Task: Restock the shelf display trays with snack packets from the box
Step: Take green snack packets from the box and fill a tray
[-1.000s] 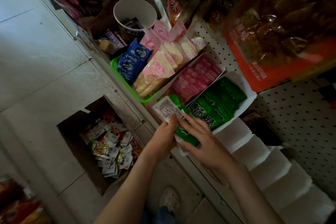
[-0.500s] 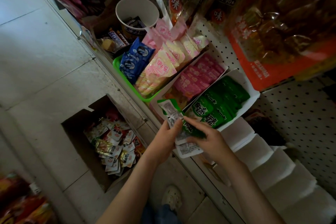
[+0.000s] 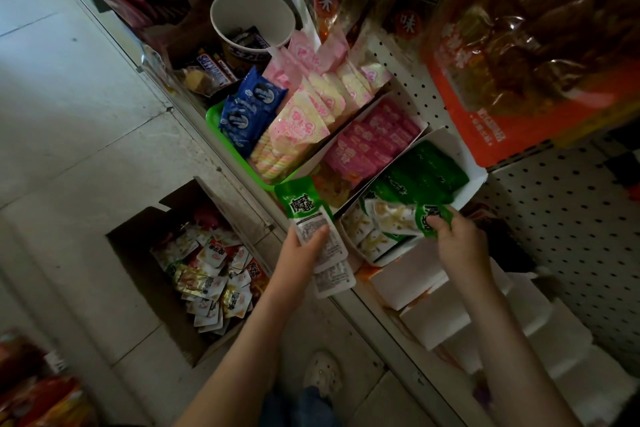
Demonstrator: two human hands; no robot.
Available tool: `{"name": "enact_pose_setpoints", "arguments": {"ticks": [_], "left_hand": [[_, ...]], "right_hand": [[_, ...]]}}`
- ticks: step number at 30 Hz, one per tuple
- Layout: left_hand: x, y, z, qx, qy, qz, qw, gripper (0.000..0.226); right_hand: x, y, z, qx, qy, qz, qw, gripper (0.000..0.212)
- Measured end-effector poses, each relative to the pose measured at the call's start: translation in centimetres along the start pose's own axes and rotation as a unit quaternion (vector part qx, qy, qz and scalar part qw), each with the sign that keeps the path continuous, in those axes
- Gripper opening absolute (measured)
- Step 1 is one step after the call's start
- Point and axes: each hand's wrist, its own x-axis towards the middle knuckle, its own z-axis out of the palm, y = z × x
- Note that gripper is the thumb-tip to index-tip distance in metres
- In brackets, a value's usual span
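Note:
My left hand (image 3: pixel 300 255) grips a small stack of green-and-white snack packets (image 3: pixel 313 218) in front of the shelf edge. My right hand (image 3: pixel 457 242) pinches one green packet (image 3: pixel 434 218) at the near end of the white display tray (image 3: pixel 476 172), which holds a row of green packets (image 3: pixel 420 175). On the floor at lower left stands the open cardboard box (image 3: pixel 138 263) with several loose mixed packets (image 3: pixel 211 274) inside.
A second white tray of pink packets (image 3: pixel 369 144) sits left of the green one, then a green basket (image 3: pixel 216 116) with blue and pink packs and a paper cup (image 3: pixel 252 21). White boxes (image 3: pixel 450 315) line the shelf at right. Large bags hang above on pegboard (image 3: pixel 571 211).
My hands have separated. The right hand has carried one green packet from the stack to the near end of the green tray, while the left still holds the rest.

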Motion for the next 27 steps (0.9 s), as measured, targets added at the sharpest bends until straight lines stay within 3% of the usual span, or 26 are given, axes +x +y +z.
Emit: {"name": "enact_pose_setpoints", "arguments": {"ticks": [2, 6, 10, 15, 22, 25, 27], "left_hand": [[0.0, -0.3, -0.2, 0.001, -0.003, 0.001, 1.0, 0.02], [-0.1, -0.5, 0.1, 0.0, -0.023, -0.002, 1.0, 0.019], [0.0, -0.3, 0.2, 0.023, -0.046, -0.008, 0.999, 0.023], [0.3, 0.0, 0.2, 0.025, -0.072, -0.079, 0.994, 0.018], [0.3, 0.0, 0.1, 0.042, -0.089, -0.058, 0.994, 0.025], [0.4, 0.2, -0.4, 0.025, -0.096, -0.047, 0.994, 0.026], [0.4, 0.5, -0.7, 0.016, -0.102, -0.043, 0.994, 0.026]], "right_hand": [[0.3, 0.3, 0.6, -0.11, -0.049, -0.032, 0.992, 0.037], [0.5, 0.1, 3.3, -0.216, -0.121, -0.082, 0.966, 0.03], [0.8, 0.1, 5.1, -0.352, -0.083, -0.099, 0.927, 0.03], [0.7, 1.2, 5.7, -0.319, -0.009, -0.114, 0.941, 0.041], [1.1, 2.3, 5.9, -0.224, 0.014, -0.208, 0.952, 0.033], [1.2, 1.4, 5.2, -0.211, 0.027, -0.188, 0.959, 0.045], [0.3, 0.0, 4.6, -0.126, -0.006, -0.198, 0.972, 0.058]]}}
